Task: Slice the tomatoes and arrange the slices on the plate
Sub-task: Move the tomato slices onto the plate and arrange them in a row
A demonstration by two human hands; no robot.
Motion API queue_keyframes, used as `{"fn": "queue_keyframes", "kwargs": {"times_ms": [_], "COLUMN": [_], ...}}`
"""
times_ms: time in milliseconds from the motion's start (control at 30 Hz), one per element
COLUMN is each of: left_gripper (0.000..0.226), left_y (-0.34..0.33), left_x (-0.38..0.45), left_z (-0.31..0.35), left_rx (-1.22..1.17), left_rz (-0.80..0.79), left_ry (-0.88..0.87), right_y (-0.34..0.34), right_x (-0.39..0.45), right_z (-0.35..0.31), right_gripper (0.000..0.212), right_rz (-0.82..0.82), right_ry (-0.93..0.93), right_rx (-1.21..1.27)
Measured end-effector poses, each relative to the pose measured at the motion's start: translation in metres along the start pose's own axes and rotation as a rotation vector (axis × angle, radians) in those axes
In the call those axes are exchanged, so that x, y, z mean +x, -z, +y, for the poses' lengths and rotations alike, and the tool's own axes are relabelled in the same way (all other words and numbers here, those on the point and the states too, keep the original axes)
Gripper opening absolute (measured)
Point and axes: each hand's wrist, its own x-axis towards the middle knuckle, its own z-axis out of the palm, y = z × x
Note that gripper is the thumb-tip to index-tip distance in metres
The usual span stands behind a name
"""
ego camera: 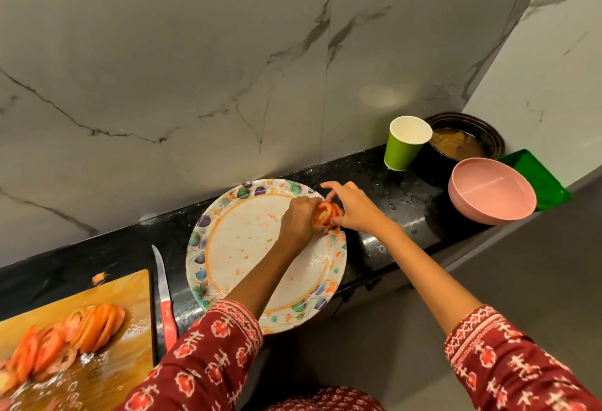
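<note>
Both hands (325,211) gripping tomato slices (327,213)

1. The bench (374,163) is black and shiny, with wet drops near its right end.
2. At the left end lies a wooden board (136,290).
3. A knife (164,293) lies just beside the board.
4. A big plate (228,247) sits in the middle, hanging over the front edge.
5. At the right end stand a green cup (402,149), a dark pot (469,136), a pink bowl (492,195) and a green tray (540,179).

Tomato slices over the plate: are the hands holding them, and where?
Yes. Both hands hold a small stack of tomato slices at the plate's far right rim: the left hand on its left side, the right hand on its right.
</note>
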Motion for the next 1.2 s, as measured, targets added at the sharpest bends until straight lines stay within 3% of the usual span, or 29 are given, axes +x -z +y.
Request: {"fn": "queue_keyframes", "kwargs": {"times_ms": [200,433,800,1200], "left_gripper": [0.071,0.073,0.064,0.067], "left_y": [-0.006,-0.007,-0.008,-0.01], "left_x": [-0.004,-0.004,-0.009,-0.011], "left_z": [-0.006,-0.006,-0.002,0.004], "left_rx": [-0.011,-0.077,-0.149,-0.144], "left_rz": [-0.016,-0.024,0.034,0.017], "left_ry": [0.003,-0.015,-0.019,0.022], "right_y": [0.004,0.004,0.001,0.003], "right_x": [-0.006,-0.007,-0.001,0.003], "right_z": [0.011,0.015,0.011,0.013], "right_gripper": [0.075,0.046,0.034,0.025], "right_rz": [0.039,0.113,0.084,0.193], "right_ry": [-0.014,-0.187,-0.425,-0.548], "right_rx": [0.121,0.222,0.361,0.505]}}
